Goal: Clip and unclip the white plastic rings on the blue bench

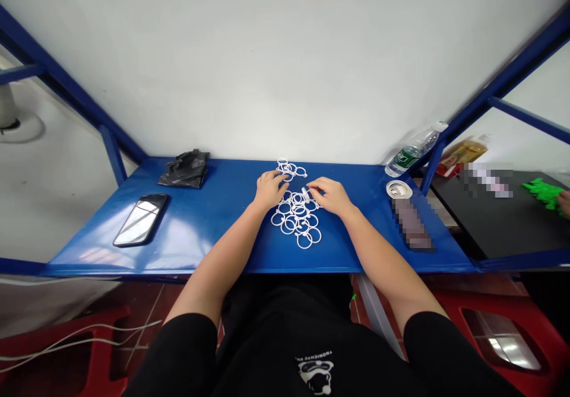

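Left hand (269, 189), right hand (330, 197) on plastic rings (299, 210), seemingly.

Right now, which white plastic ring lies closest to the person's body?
The lowest ring, nearest the front edge of the blue table; all others lie farther back.

Honestly not much I can read from my feed, folks. The black shirt (285, 349) has a white cartoon logo (315, 375) with upside-down white lettering (308, 359), but I can't make out the words. The water bottle's green label (403, 158) and the yellow-red packet (461, 156) have print too small to read, and 2 pixelated patches (487, 178) hide whatever's there.
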Demonstrator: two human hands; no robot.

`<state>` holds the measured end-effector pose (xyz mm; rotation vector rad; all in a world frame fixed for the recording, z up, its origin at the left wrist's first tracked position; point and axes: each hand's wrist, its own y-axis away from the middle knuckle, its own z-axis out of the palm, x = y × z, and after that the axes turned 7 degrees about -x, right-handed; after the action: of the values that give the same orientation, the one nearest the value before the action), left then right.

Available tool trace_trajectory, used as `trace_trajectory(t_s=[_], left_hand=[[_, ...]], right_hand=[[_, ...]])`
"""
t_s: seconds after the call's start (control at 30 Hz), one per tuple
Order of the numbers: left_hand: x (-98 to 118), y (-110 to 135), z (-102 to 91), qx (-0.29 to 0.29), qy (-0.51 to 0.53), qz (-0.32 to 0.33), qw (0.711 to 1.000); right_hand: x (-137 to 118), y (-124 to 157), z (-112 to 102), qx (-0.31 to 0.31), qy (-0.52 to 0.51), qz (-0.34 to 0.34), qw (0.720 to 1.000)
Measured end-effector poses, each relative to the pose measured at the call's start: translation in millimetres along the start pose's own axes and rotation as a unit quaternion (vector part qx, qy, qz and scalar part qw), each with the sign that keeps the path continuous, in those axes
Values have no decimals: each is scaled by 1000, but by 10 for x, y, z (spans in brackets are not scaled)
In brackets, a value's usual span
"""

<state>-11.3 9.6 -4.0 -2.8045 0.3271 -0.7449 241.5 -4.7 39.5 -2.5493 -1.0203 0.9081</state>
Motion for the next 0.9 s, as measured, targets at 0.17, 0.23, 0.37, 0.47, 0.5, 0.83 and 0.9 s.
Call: trace_trajectory(t_s=[0.17, 0.23, 0.37, 0.47, 0.5, 0.83, 0.9], left_hand=[[5, -24, 34, -45, -23, -65, 997], [-32, -42, 66, -20, -5, -53, 998], [-153, -70, 155, 41, 41, -7, 998], [-186, -59, 194, 71, 41, 24, 996], [-179, -49, 197, 74, 36, 35, 996], [112, 35, 121, 11, -7, 73, 997], [171, 32, 72, 10, 2, 105, 994]], right_hand=[[39, -8, 67, 32, -30, 42, 998], [87, -11, 96, 30, -42, 62, 997], [202, -16, 134, 35, -62, 104, 992], [273, -27, 148, 26, -54, 127, 990], [288, -32, 153, 18, -46, 130, 990], [174, -37, 247, -23, -29, 107, 994], [161, -33, 253, -15, -37, 106, 994]])
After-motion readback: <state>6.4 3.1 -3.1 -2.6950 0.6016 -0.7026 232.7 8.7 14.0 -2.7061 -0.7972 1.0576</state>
